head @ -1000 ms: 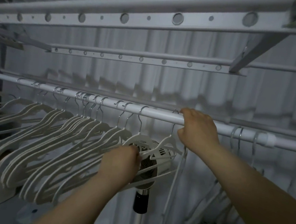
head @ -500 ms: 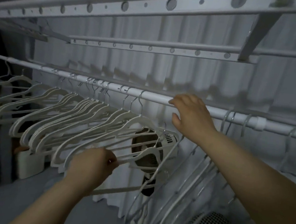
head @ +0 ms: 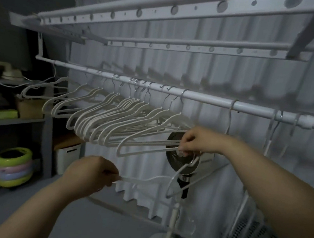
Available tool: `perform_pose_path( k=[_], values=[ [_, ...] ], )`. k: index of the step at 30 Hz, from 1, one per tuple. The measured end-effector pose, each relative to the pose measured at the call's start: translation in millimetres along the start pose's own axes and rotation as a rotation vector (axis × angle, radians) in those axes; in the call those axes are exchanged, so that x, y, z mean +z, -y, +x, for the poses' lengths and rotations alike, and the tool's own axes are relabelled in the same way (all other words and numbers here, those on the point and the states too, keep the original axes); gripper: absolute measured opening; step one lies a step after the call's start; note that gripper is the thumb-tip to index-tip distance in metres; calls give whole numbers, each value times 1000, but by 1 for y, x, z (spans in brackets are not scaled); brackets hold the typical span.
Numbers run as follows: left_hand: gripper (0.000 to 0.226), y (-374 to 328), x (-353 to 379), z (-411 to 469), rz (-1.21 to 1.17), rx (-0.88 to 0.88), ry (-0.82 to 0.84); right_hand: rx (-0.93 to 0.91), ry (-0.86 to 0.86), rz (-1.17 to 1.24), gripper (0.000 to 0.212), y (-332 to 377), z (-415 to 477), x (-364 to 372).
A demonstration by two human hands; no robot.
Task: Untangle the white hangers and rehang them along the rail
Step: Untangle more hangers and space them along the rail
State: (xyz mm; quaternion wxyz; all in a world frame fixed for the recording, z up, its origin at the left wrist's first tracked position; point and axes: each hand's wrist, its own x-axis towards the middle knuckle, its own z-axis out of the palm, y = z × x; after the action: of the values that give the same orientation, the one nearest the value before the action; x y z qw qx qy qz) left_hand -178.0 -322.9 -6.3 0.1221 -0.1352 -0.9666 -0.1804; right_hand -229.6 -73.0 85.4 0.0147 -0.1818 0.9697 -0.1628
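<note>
The left hand [head: 89,173] pinches one arm tip of a loose hanger [head: 146,180], held below the bunch [head: 113,120] that hangs on the rail [head: 211,102]. The right hand [head: 194,141] pinches what seems to be its neck, against the bunch's lowest bars. The person would do best to draw it down and clear, then hook it on the bare rail to the right of the bunch. At left stand shelves [head: 8,121] and stacked rings [head: 13,166]. A fan [head: 184,163] just behind the right hand could snag the hook. More hangers [head: 274,130] hang further right.
</note>
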Motion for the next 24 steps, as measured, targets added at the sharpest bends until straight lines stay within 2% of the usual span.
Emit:
perform_pose_path(
  k=[3,6,8,9,11,14,15,17,20,24],
  values=[
    [18,34,-14,-10,24,62,1,10,42,-49,18,23,0,10],
    [15,66,-30,-22,20,95,7,19,57,20,12,47,4,26],
    [25,84,-38,-30,-28,109,26,21,38,89,22,66,5,37],
    [33,95,-39,-32,-70,96,31,17,27,123,25,76,4,42],
    [31,115,-37,-36,-160,25,20,-1,6,196,27,94,3,50],
    [6,135,-36,-40,-164,-127,-168,14,-7,360,23,117,0,64],
    [18,139,-36,-41,-135,-176,-254,28,-10,422,21,123,-1,69],
    [36,142,-35,-44,-98,-227,-323,56,-13,565,15,135,-3,79],
    [43,134,-27,-53,-222,-166,-247,98,-17,844,12,152,-3,90],
    [33,110,-12,-71,-443,-41,-17,144,-84,1047,15,172,0,100]
  ],
)
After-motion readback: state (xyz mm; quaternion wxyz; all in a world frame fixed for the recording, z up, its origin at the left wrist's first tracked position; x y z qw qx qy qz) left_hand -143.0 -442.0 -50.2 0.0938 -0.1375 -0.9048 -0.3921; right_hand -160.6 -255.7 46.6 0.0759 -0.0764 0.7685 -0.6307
